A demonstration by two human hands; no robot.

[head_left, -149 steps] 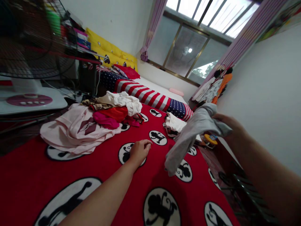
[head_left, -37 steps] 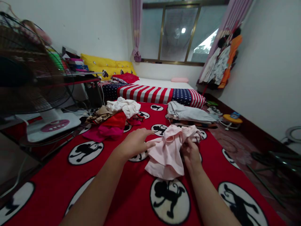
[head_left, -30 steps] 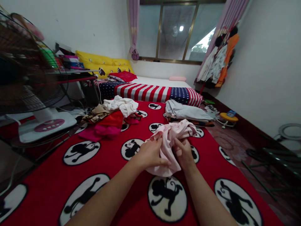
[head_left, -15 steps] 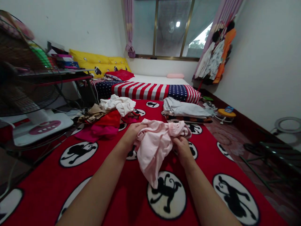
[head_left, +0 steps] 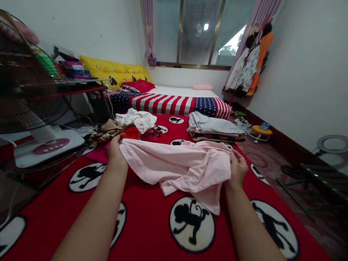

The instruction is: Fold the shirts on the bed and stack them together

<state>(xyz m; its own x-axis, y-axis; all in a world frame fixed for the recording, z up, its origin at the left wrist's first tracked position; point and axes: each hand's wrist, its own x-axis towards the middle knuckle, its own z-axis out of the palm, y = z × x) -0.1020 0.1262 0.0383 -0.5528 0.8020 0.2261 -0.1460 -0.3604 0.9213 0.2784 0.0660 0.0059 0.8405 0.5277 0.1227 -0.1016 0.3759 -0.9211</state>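
A pale pink garment (head_left: 174, 159), of thin cloth, stretches between my two hands above the red blanket (head_left: 152, 224) with its black monkey figures in white circles. My left hand (head_left: 117, 154) grips its left end, fingers closed round the edge. At the other end my right hand (head_left: 237, 166) pinches the cloth, and loose folds hang down toward the blanket. Whether it is a shirt or shorts I cannot tell. Beyond my left hand lies a loose heap of clothes with a white garment (head_left: 137, 119) on top. A folded grey garment (head_left: 212, 124) tops the stack behind my right hand.
An electric fan (head_left: 46, 145) stands at the left beside a cluttered table (head_left: 81, 84). Across the back is a bed with a striped, starred cover (head_left: 168, 105). At the right are a yellow stool (head_left: 261, 131) and a dark slatted chair (head_left: 326, 179).
My hands have moved apart, left hand to the left and right hand to the right. The pink garment has gone from a bunched bundle to being spread wide between them.
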